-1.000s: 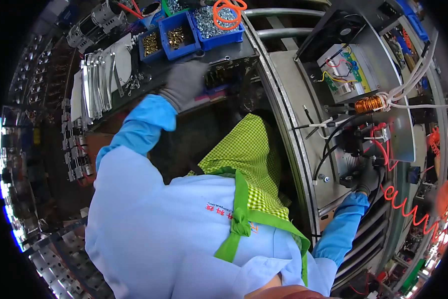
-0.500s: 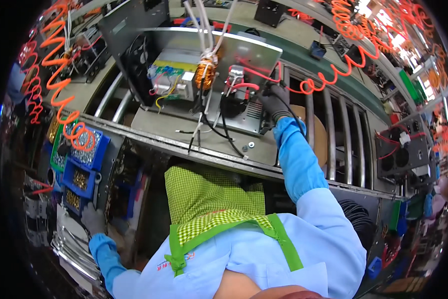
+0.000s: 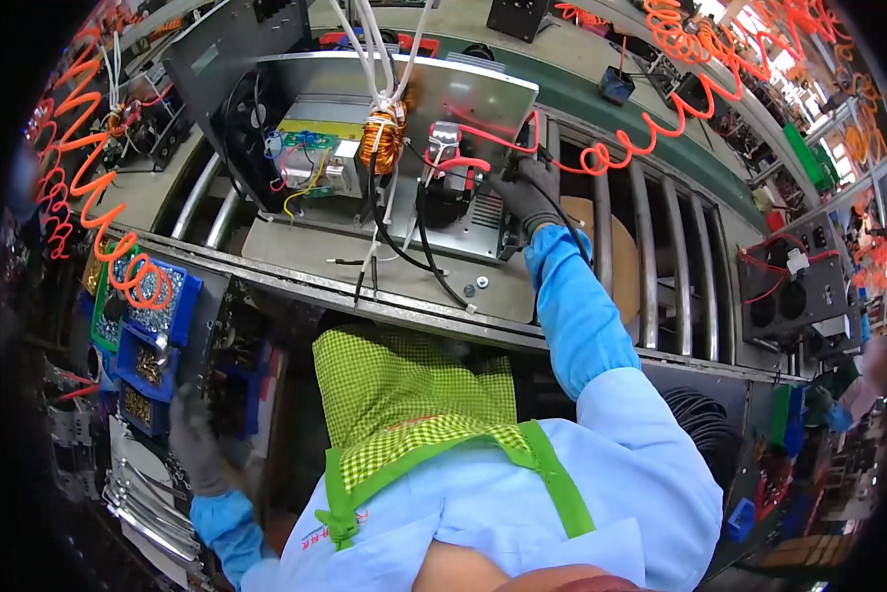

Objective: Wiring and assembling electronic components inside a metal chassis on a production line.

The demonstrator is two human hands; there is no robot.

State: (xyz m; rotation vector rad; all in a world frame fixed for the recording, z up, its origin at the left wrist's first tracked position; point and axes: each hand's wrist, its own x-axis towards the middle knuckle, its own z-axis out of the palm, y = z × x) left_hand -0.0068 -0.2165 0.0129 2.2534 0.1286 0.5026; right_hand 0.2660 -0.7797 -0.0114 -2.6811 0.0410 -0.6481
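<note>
hands split between parts bins and an open metal chassis

nearest, the gloved left hand [image 3: 199, 442] hangs by the blue parts bins [image 3: 147, 331] at the surface edge, fingers loosely curled, nothing visibly held. further out, the gloved right hand [image 3: 528, 192] has its fingers closed on a red coiled air hose [image 3: 616, 153] at the right side of the open metal chassis [image 3: 404, 158], which sits on the roller conveyor [image 3: 661, 257]. the chassis looks heavy and rigid with sharp sheet edges; its copper coil [image 3: 382, 141] and thin wiring look fragile, so the bare outer walls seem the safest hold. open rollers lie to its right; hoses crowd above.
</note>
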